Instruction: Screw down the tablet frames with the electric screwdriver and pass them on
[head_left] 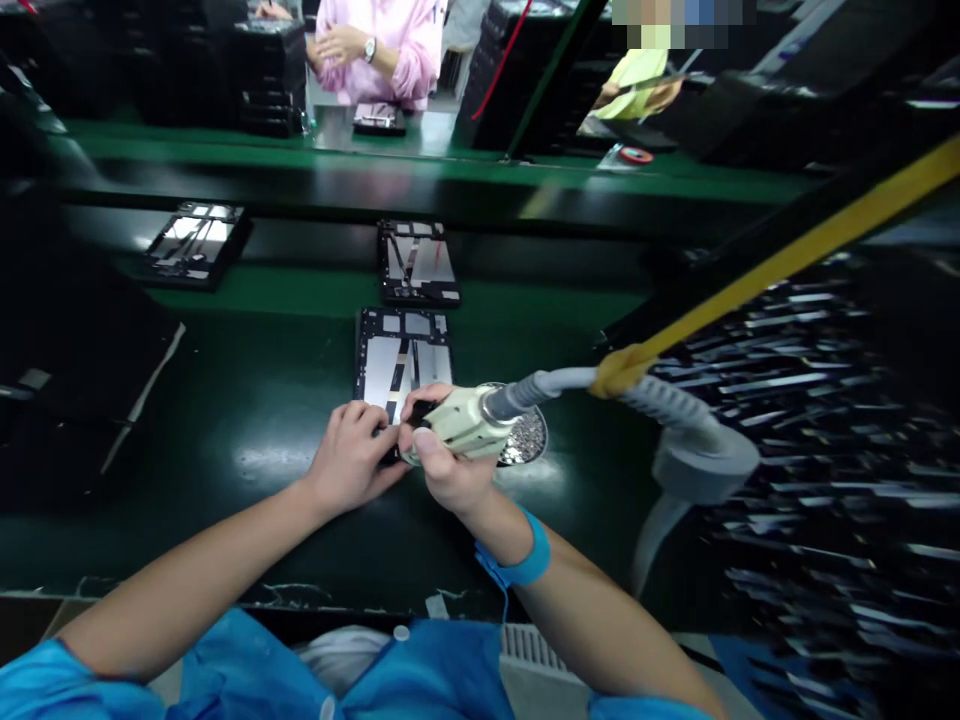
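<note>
In front of me on the green bench lies an opened tablet (379,362) with its inner metal plate and flat cables showing. My left hand (352,455) is at its near left corner, fingers bent and closed on the edge. My right hand (457,475) is wrapped round a pale electric screwdriver (469,420), held over the tablet's near end. The screwdriver's tip is hidden behind my fingers. From its back runs a grey cable (566,380). Partly behind the screwdriver sits a round dish of small screws (529,437). A blue wrist strap (529,560) circles my right wrist.
A second opened tablet (416,262) lies just beyond, and another (196,243) farther left. A yellow strap (795,265) holds up the cable at right, near a stack of dark, thin parts (832,480). Across the bench stands a person in pink (390,50).
</note>
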